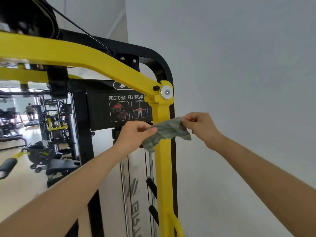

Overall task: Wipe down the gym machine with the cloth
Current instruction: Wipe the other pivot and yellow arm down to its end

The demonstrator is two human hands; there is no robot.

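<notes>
Left hand (135, 134) and right hand (200, 127) are pinching the cloth (165, 132) with clenched fingers against the machine's yellow upright post (164, 168).

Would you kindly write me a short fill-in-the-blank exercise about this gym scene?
1. Both hands stretch a green ____ between them.
2. The left hand and right hand hold it in front of a ____ upright post.
3. The black placard reads "____ FLY".

Missing words: cloth; yellow; PECTORAL
</notes>
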